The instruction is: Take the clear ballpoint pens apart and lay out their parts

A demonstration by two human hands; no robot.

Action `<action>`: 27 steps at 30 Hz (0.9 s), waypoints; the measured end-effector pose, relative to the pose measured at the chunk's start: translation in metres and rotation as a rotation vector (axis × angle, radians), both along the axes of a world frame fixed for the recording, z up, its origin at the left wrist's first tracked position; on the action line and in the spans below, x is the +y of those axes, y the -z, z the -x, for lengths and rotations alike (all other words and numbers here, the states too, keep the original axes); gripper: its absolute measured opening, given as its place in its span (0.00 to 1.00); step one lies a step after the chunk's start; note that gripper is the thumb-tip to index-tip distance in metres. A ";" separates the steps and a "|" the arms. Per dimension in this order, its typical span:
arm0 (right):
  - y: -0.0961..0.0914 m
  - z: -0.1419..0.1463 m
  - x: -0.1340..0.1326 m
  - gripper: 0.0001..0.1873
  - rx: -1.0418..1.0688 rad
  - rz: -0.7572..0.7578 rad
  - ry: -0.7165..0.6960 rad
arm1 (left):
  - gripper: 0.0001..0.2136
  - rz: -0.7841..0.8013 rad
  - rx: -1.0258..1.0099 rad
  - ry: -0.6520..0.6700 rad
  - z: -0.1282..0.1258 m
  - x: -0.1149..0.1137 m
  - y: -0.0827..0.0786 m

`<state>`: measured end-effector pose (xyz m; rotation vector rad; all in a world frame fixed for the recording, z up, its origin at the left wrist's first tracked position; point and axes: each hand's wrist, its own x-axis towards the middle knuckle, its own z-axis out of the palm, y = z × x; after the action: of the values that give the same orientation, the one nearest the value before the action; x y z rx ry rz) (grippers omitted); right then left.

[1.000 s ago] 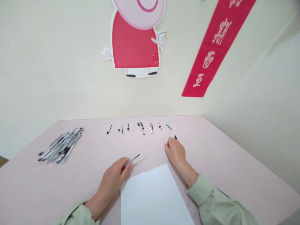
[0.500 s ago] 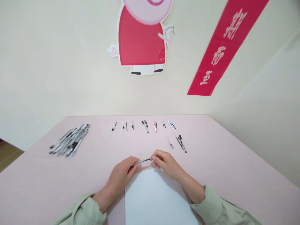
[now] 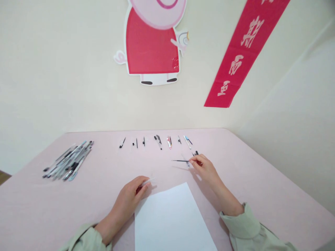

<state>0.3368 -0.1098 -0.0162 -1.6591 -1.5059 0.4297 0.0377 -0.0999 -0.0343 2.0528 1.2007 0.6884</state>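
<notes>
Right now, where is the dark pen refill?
In the head view, slightly right of centre, the dark pen refill is held by the right hand, pointing left, beyond the far edge of the white paper.

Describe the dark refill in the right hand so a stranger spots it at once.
On the pale-pink table, find the white rectangular paper sheet. Beyond its far right corner, the bare right hand pinches the thin, straight black pen refill. Unlike the slim pen parts lying in the far row, it is held up, tip pointing left.
</notes>
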 end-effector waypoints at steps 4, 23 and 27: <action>0.003 -0.013 0.000 0.10 -0.147 -0.036 0.194 | 0.16 -0.004 0.006 0.000 0.001 0.001 0.001; 0.005 0.058 -0.018 0.07 0.058 0.045 -0.410 | 0.09 -0.343 0.161 0.252 -0.004 -0.002 0.005; 0.006 0.037 -0.011 0.08 0.027 -0.005 -0.252 | 0.10 -0.311 0.118 0.215 -0.001 0.000 0.009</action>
<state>0.2999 -0.1209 -0.0223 -1.4583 -1.7013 0.5797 0.0388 -0.0996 -0.0432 2.4685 0.9617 0.6915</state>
